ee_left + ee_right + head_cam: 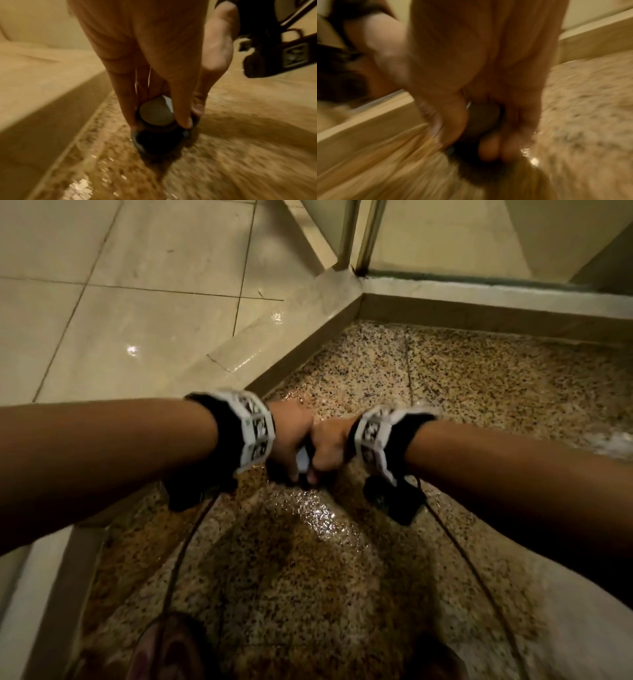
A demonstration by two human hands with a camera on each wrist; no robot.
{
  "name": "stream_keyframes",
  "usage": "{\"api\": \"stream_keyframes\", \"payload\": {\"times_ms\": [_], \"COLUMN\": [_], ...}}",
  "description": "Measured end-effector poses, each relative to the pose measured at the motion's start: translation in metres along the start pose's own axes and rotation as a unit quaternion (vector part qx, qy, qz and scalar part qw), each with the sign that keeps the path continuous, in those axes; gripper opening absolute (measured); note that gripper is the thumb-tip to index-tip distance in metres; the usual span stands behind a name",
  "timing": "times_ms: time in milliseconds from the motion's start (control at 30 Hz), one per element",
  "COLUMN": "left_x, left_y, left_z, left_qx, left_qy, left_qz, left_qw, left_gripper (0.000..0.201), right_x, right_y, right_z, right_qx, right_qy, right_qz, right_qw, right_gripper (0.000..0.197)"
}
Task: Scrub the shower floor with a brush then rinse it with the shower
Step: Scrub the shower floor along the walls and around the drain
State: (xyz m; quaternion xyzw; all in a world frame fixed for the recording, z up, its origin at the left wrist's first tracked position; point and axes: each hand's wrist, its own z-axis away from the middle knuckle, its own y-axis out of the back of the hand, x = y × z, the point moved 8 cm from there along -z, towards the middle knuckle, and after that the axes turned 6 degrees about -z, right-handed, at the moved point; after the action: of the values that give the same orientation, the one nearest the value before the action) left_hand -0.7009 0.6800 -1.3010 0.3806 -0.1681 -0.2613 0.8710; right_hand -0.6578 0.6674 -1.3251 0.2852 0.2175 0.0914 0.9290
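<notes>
Brush sitting bristles-down on the shower floor, dark round base with a pale grey knob on top. In the head view it is mostly hidden under both hands; only a sliver of the pale knob is showing between them.

Left hand is wrapping the knob from the left side, fingers running down its sides with tips reaching the dark base. Right hand is gripping the same knob from the other side, fingers curling down around it. Both hands are clamped on the brush, knuckles touching each other over the top. Right wrist view is heavily motion-blurred; only the dark brush body and fingertips around it are making it through.

Floor is speckled tan and black stone, wet, with a glossy patch shining just on the near side of the hands. Foamy water is sitting at the right edge of the floor.

Raised beige curb is bordering the floor on the left and far sides, meeting at a corner. The brush is near the left curb, well apart from the far one. Pale floor tiles are lying outside the curb, wet in spots. Metal door frame is standing at the curb corner.

Each wrist is wearing a black strap with a white marker band, a camera unit hanging below, and a thin black cable trailing back toward the person.
</notes>
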Motion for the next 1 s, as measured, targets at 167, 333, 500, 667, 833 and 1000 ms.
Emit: {"api": "stream_keyframes", "payload": {"times_ms": [167, 333, 500, 667, 833, 1000], "left_x": [-0.003, 0.028, 0.028, 0.045, 0.024, 0.062], "left_y": [0.012, -0.009, 0.026, 0.014, 0.019, -0.017], "left_z": [0.002, -0.004, -0.01, -0.024, -0.027, -0.019], "left_qx": [0.048, -0.003, 0.122, 0.083, 0.075, -0.019], "left_qy": [-0.007, -0.026, -0.009, -0.03, 0.032, -0.031], "left_qz": [-0.047, -0.01, -0.049, -0.06, -0.009, 0.022], "left_qw": [0.998, 1.0, 0.991, 0.994, 0.997, 0.999], "left_gripper": [0.047, 0.036, 0.035, 0.025, 0.055, 0.062], "right_x": [0.013, 0.02, 0.046, 0.057, 0.063, 0.059], "right_y": [0.016, -0.024, 0.014, -0.011, 0.006, -0.041], "right_z": [0.013, 0.018, 0.037, 0.03, 0.046, 0.061], "right_qx": [0.106, -0.09, 0.163, 0.1, 0.253, 0.122], "right_qy": [-0.014, -0.02, -0.054, -0.066, 0.031, 0.043], "right_qz": [-0.038, -0.045, -0.053, -0.055, 0.009, -0.064], "right_qw": [0.994, 0.995, 0.984, 0.991, 0.967, 0.99], "right_gripper": [0.03, 0.029, 0.054, 0.068, 0.06, 0.053]}}
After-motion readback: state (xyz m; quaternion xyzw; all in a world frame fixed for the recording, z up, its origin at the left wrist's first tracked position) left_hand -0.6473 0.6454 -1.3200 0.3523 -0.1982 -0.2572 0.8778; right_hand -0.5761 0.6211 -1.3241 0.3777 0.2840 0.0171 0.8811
